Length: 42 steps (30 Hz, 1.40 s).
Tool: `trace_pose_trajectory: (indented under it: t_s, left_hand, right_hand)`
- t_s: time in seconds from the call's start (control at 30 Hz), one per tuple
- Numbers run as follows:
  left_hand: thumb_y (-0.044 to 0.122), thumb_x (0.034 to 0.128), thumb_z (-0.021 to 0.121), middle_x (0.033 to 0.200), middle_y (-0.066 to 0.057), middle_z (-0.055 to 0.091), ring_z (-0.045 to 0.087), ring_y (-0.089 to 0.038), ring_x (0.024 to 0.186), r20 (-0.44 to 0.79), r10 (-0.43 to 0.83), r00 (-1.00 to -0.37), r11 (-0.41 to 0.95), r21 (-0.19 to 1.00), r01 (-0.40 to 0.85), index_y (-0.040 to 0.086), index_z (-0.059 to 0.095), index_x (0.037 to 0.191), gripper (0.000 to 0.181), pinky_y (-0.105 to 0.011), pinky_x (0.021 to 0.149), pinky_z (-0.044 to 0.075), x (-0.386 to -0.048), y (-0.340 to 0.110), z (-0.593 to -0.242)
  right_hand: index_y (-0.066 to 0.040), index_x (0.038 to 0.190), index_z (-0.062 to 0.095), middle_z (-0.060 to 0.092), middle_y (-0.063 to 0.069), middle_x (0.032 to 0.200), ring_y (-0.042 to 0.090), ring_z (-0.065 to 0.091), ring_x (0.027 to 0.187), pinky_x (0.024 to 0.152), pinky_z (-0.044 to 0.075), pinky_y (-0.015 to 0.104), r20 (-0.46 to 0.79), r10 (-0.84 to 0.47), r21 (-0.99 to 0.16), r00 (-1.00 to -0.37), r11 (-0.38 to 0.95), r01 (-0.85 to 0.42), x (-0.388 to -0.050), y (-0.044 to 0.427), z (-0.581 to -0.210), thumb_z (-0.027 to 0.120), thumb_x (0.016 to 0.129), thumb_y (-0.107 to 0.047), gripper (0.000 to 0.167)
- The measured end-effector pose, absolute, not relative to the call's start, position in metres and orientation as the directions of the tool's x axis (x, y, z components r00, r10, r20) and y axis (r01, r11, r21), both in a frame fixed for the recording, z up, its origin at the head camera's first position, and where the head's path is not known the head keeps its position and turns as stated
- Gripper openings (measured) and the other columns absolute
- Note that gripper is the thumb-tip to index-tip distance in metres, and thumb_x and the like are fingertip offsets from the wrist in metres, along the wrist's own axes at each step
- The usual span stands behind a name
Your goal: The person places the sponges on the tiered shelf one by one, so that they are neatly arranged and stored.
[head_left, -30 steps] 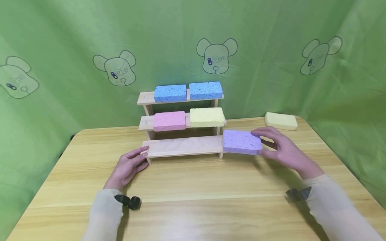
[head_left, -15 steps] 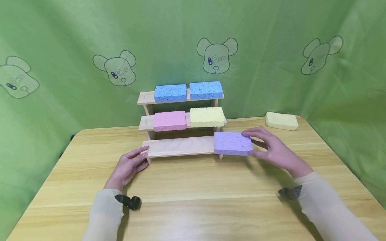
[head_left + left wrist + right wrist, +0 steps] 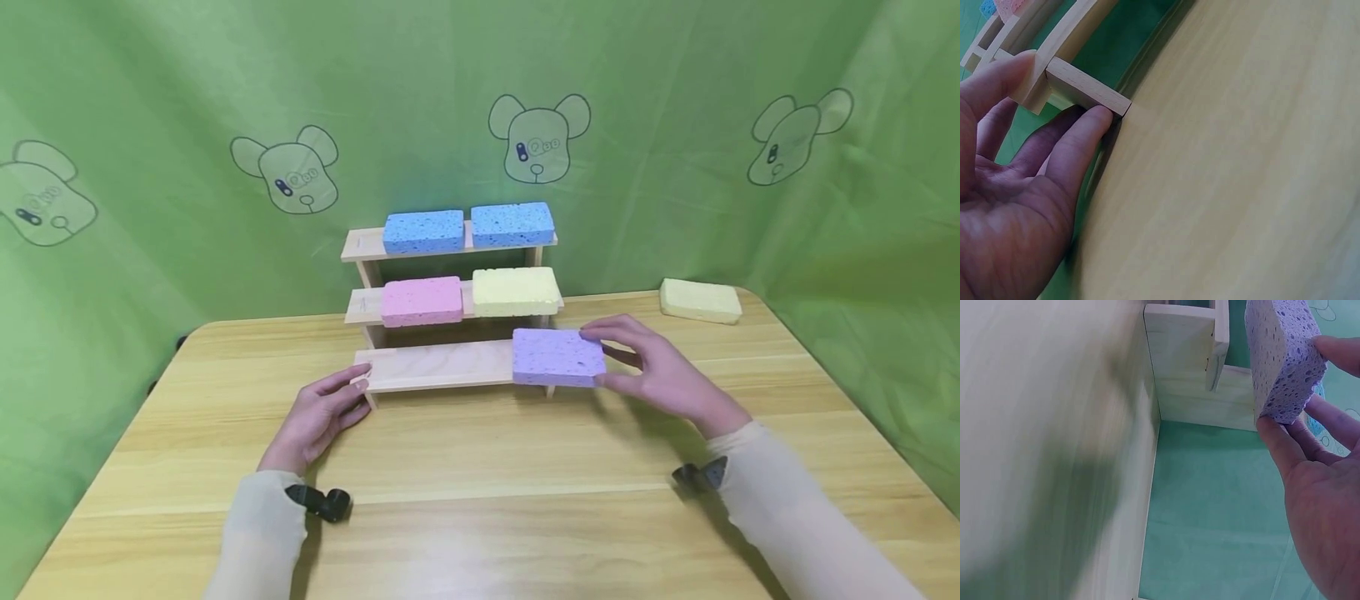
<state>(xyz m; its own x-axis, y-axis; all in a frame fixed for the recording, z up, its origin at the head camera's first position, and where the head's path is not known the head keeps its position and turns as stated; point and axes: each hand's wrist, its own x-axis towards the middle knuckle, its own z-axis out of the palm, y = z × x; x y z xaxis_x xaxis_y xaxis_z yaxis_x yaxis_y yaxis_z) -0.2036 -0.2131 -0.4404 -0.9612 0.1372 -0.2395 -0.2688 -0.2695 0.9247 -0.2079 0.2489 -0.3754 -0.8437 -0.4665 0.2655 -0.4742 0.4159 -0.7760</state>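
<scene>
My right hand (image 3: 663,375) pinches a purple sponge (image 3: 558,357) by its right end. The sponge overlaps the right end of the lowest step of a three-tier wooden shelf (image 3: 442,367). In the right wrist view a gap shows between the sponge (image 3: 1282,356) and the step's board (image 3: 1219,344). At the shelf's lower left corner, my left hand (image 3: 318,417) grips the end of the bottom step. In the left wrist view its thumb lies on the board, with fingers against the wooden leg (image 3: 1085,84).
Two blue sponges (image 3: 424,232) lie on the top step. A pink sponge (image 3: 422,301) and a yellow sponge (image 3: 515,292) share the middle step. Another yellow sponge (image 3: 700,301) rests at the table's back right corner. A green curtain (image 3: 420,100) hangs behind the table (image 3: 480,475).
My right hand has carried the purple sponge leftward, from beside the bottom step to over its right end. The left hand and the shelf have stayed in place.
</scene>
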Motion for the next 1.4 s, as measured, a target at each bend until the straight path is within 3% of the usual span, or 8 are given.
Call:
trace_pose_trajectory:
  t_s: [0.17,0.4,0.97,1.2,1.4]
  left_hand:
    - [0.006,0.0946,0.065,0.151,-0.017,0.035,0.06,-0.02,0.112,-0.238,0.137,-0.962,-0.262,0.928,-0.266,0.001,0.058,0.135,0.041,-0.038,0.099,0.049,-0.204,-0.214,-0.44]
    - [0.006,0.0946,0.066,0.15,-0.018,0.035,0.061,-0.019,0.11,-0.241,0.134,-0.961,-0.263,0.927,-0.269,0.006,0.064,0.13,0.035,-0.038,0.099,0.049,-0.204,-0.217,-0.438]
    - [0.007,0.0949,0.065,0.151,-0.018,0.035,0.061,-0.02,0.111,-0.245,0.136,-0.96,-0.26,0.926,-0.273,0.004,0.06,0.134,0.039,-0.037,0.099,0.05,-0.204,-0.215,-0.442]
    - [0.007,0.0948,0.066,0.15,-0.017,0.035,0.061,-0.019,0.111,-0.247,0.136,-0.959,-0.264,0.924,-0.275,0.005,0.062,0.131,0.037,-0.037,0.099,0.05,-0.203,-0.215,-0.441]
    - [0.007,0.0947,0.066,0.15,-0.018,0.035,0.061,-0.019,0.111,-0.245,0.136,-0.96,-0.264,0.925,-0.273,0.005,0.063,0.131,0.036,-0.037,0.099,0.05,-0.203,-0.214,-0.441]
  right_hand:
    - [0.0,0.135,0.055,0.046,0.012,0.138,0.033,0.042,0.13,0.109,0.037,0.045,0.247,-0.468,-0.796,-0.848,0.402,-0.453,-0.21,0.24,-0.373,0.077,0.082,-0.002,0.058]
    - [0.0,0.135,0.055,0.048,0.01,0.138,0.032,0.041,0.131,0.11,0.035,0.053,0.218,-0.483,-0.786,-0.848,0.428,-0.446,-0.213,0.223,-0.372,0.077,0.082,-0.006,0.058]
    - [-0.003,0.138,0.054,0.046,0.007,0.141,0.029,0.042,0.132,0.113,0.033,0.048,0.2,-0.511,-0.797,-0.836,0.412,-0.442,-0.211,0.199,-0.374,0.077,0.084,-0.013,0.059]
    - [-0.007,0.141,0.052,0.046,0.001,0.143,0.026,0.041,0.133,0.113,0.03,0.052,0.193,-0.514,-0.741,-0.836,0.482,-0.468,-0.21,0.184,-0.376,0.076,0.086,-0.02,0.061]
    - [-0.005,0.141,0.052,0.047,-0.001,0.142,0.023,0.04,0.132,0.113,0.031,0.048,0.206,-0.532,-0.725,-0.821,0.481,-0.493,-0.211,0.173,-0.377,0.076,0.086,-0.019,0.061]
